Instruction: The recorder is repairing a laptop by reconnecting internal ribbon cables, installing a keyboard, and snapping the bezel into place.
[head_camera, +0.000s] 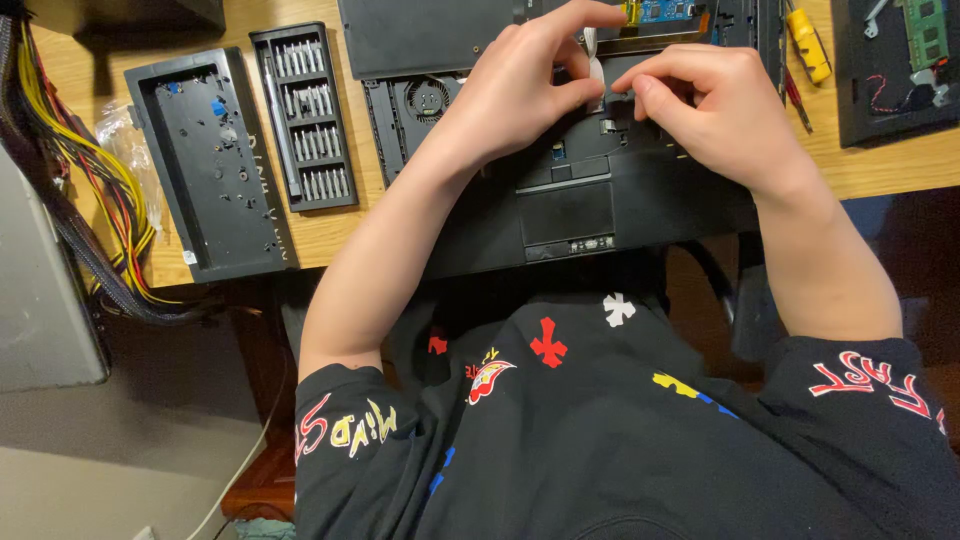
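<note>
Flat white ribbon cable (597, 75), pinched by left hand (520, 85), right hand (715, 110), matte black laptop chassis (640, 190)

free: bare desk (330, 235) beside laptop (600, 200) | blocked: bit tray (305, 115), black lid (205, 160) left

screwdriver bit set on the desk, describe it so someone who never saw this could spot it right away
Start at the wooden desk and find the opened black laptop that both hands work on. Just left of it lies the screwdriver bit set, a narrow black tray. Unlike the wider black lid on its left, which holds only a few loose bits, it carries tidy rows of silver bits.
</note>
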